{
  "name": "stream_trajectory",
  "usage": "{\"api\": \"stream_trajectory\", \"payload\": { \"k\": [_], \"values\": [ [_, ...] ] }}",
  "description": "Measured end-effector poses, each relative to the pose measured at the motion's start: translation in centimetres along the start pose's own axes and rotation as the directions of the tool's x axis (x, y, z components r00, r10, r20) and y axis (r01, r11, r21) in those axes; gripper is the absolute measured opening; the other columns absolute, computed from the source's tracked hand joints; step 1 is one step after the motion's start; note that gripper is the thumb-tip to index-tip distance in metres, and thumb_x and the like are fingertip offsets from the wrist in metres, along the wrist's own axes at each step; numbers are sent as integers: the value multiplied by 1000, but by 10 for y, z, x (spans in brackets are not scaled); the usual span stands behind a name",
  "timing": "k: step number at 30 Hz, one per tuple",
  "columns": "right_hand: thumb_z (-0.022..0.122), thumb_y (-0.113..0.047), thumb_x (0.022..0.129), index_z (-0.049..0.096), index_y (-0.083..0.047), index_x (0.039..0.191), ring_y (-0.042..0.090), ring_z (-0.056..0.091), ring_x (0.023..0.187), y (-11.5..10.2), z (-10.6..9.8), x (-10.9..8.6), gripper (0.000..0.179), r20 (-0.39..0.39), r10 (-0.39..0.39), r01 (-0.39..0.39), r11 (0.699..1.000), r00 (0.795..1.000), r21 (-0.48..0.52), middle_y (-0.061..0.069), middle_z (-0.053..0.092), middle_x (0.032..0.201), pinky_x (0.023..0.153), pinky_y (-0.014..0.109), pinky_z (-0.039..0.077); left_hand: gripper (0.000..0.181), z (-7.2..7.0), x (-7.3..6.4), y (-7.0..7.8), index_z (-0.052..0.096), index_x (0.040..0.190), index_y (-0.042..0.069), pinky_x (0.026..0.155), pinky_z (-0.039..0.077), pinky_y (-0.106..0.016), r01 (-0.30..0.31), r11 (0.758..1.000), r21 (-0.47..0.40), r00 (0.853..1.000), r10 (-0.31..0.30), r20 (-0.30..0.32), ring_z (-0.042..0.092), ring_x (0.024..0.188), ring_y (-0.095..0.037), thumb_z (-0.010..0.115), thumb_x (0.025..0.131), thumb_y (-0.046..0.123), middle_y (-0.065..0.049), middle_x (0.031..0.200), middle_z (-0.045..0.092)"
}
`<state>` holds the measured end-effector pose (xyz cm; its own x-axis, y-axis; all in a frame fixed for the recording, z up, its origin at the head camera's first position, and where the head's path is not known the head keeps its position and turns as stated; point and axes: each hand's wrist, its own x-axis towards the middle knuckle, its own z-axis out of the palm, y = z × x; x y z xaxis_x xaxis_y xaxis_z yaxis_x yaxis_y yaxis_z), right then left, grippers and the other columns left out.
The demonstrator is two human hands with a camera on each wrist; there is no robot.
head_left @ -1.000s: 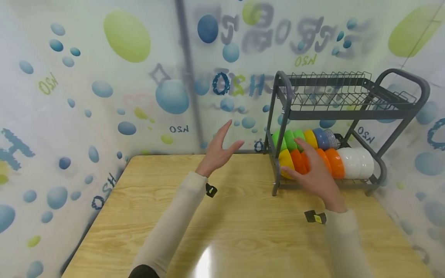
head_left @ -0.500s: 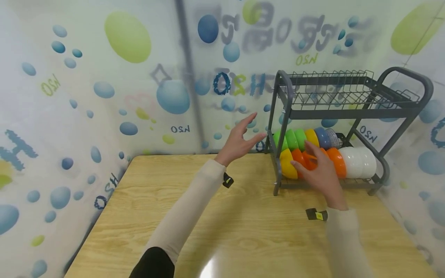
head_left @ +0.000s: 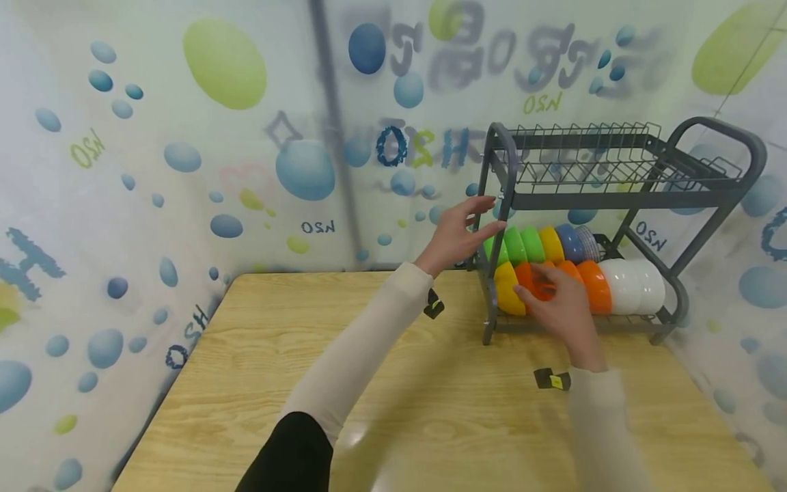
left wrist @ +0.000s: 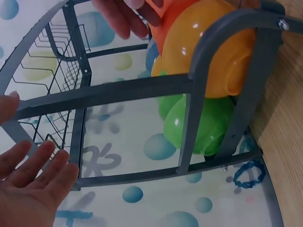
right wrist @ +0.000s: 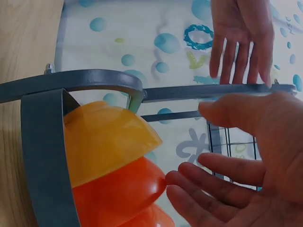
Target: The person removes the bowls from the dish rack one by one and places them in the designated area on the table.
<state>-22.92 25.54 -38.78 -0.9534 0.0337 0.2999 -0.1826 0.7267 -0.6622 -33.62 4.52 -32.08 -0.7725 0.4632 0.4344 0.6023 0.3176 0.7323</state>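
Observation:
A grey two-tier dish rack (head_left: pixel 615 201) stands at the right of the table. On its lower tier, a front row holds a yellow bowl (head_left: pixel 507 290), several orange bowls (head_left: pixel 595 287) and white bowls (head_left: pixel 632 287), all on their sides. My right hand (head_left: pixel 562 304) is in front of this row, fingers apart; in the right wrist view a fingertip is right at an orange bowl (right wrist: pixel 123 189). My left hand (head_left: pixel 451 236) is beside the rack's left post, fingers loosely spread around it. Neither hand holds a bowl.
Behind the front row lie green bowls (head_left: pixel 515 246), a yellow one and blue ones (head_left: pixel 570 244). The wire upper tier (head_left: pixel 590 174) overhangs the bowls. A patterned wall covering (head_left: pixel 307 171) rises behind the wooden table (head_left: pixel 295 321).
My left hand has moved right and slightly up to the rack's left post. My right hand stays in front of the bowls, its fingertips lowered and drawn closer to the orange ones.

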Motion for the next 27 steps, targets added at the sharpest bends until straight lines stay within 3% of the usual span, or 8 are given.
{"api": "stream_trajectory", "payload": {
  "k": [6,12,19,27],
  "values": [
    [67,-30,100,59,7,137,41,68,107,-7,8,-2,54,19,49,-49,999,999,-10,27,69,124,91,54,59,44,10,6,5,59,141,8,99,54,-18,6,1000,-25,999,-6,-34,66,120,-18,66,102,26,-10,131,69],
    [67,-26,99,63,8,131,38,70,101,-7,17,-4,47,-10,98,-99,994,995,-35,26,72,116,83,49,62,34,17,7,8,65,132,5,88,56,-16,-20,1000,-10,998,19,-60,71,107,-19,65,102,22,-10,119,73],
    [67,-21,98,70,7,122,38,71,94,-4,27,-2,37,-72,89,-94,993,993,-72,25,75,109,76,47,60,26,17,4,10,67,123,7,79,55,-16,-8,1000,18,998,9,-69,71,98,-17,65,103,24,-7,113,74],
    [70,-19,98,74,4,118,34,72,87,3,32,0,31,-126,114,-122,991,985,-56,23,77,105,63,29,52,26,16,5,10,67,121,7,79,54,-17,13,1000,22,998,-12,-55,70,99,-18,64,103,25,-8,113,73]
  ]
}}
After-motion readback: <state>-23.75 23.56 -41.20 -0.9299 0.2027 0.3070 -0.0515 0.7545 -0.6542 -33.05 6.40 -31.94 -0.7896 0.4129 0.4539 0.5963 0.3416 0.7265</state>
